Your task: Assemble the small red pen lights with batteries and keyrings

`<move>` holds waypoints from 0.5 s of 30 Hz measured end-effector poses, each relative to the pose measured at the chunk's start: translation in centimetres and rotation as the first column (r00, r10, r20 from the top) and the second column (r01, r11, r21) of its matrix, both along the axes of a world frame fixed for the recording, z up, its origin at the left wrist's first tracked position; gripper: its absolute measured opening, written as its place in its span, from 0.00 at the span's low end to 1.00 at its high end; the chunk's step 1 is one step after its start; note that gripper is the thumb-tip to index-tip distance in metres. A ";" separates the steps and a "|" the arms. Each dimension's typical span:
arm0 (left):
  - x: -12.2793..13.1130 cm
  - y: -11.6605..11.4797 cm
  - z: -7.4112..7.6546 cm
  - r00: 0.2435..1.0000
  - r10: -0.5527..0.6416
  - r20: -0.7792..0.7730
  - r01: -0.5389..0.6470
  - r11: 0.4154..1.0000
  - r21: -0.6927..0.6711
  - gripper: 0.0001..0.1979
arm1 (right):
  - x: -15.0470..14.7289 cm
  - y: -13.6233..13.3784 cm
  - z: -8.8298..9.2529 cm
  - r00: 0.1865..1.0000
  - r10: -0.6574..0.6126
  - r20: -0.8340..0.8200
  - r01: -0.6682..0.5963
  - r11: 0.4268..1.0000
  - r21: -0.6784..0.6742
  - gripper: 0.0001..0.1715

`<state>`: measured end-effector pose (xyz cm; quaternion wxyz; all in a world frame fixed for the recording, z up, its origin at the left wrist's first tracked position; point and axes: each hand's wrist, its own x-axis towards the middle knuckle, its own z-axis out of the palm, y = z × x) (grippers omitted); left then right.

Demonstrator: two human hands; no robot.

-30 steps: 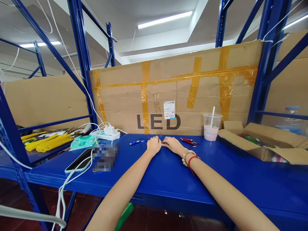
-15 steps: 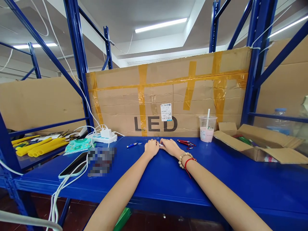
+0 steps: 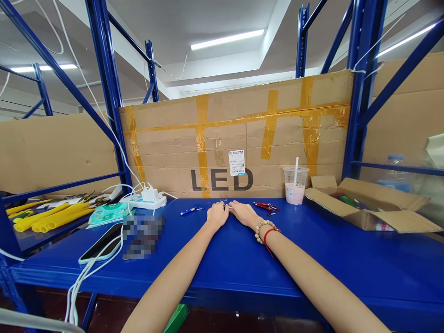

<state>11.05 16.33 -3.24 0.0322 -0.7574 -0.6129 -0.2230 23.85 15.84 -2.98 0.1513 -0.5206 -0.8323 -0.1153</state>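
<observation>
My left hand [image 3: 218, 215] and my right hand [image 3: 243, 214] meet over the far part of the blue shelf board [image 3: 239, 268], fingers curled and closed. Between their fingertips shows a small whitish sliver [image 3: 230, 207]; the rest of what they grip is hidden by the fingers. On the left of my left hand lies a blue pen [image 3: 192, 211], apart from it. Several red pens [image 3: 266, 206] lie loosely together to the right, just beyond my right hand. Both forearms reach in from the front edge.
A cup with a straw [image 3: 294, 192] and an open carton [image 3: 367, 217] stand at the right. Leftward are a power strip [image 3: 147, 200], white cables [image 3: 81, 276], a phone [image 3: 102, 244] and yellow tubes [image 3: 62, 217]. A cardboard sheet [image 3: 166, 157] closes off the back.
The whole view has shifted slightly, with most things sitting a little further left. Both hands stay together in the same place on the board, fingers still closed.
</observation>
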 end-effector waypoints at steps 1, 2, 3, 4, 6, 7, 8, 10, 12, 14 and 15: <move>0.0 0.0 0.0 1.000 -0.003 0.003 0.003 1.000 0.000 0.18 | 0.0 0.0 0.0 1.000 -0.001 -0.003 0.001 1.000 -0.010 0.18; 0.0 0.0 0.0 1.000 -0.007 0.006 0.007 1.000 0.000 0.18 | 0.0 -0.1 0.0 1.000 -0.005 -0.002 0.005 1.000 -0.023 0.19; 0.0 0.0 0.0 1.000 -0.010 0.009 0.010 1.000 0.000 0.18 | 0.0 -0.1 0.1 1.000 -0.012 0.002 0.012 0.999 -0.036 0.20; 0.0 0.0 0.1 1.000 -0.013 0.013 0.013 1.000 0.000 0.18 | 0.0 -0.2 0.1 1.000 -0.022 0.010 0.023 0.999 -0.047 0.21; 0.0 -0.1 0.1 1.000 -0.018 0.020 0.018 1.000 -0.003 0.17 | 0.0 -0.4 0.3 0.999 -0.033 0.026 0.035 0.998 -0.057 0.21; 0.0 -0.1 0.1 0.999 -0.021 0.025 0.021 1.000 -0.004 0.17 | 0.0 -0.4 0.3 0.999 -0.032 0.031 0.033 0.998 -0.053 0.20; 0.0 -0.1 0.1 0.999 -0.024 0.032 0.024 1.000 -0.004 0.18 | -0.1 -0.5 0.3 0.999 -0.029 0.034 0.031 0.998 -0.047 0.20; 0.0 -0.2 0.1 0.998 -0.030 0.051 0.030 1.000 -0.005 0.18 | -0.1 -0.5 0.3 0.999 -0.025 0.042 0.026 0.999 -0.031 0.18; 0.0 -0.1 0.0 0.996 -0.037 0.079 0.037 0.999 -0.005 0.18 | -0.1 -0.4 0.3 0.998 -0.030 0.052 0.031 0.999 -0.021 0.18; 0.1 0.0 -0.1 0.992 -0.041 0.123 0.042 0.999 -0.006 0.17 | -0.1 -0.4 0.3 0.998 -0.038 0.058 0.039 0.999 -0.021 0.19; 0.1 0.0 -0.2 0.987 -0.041 0.153 0.042 0.999 -0.007 0.16 | -0.1 -0.3 0.3 0.997 -0.041 0.058 0.042 0.999 -0.024 0.19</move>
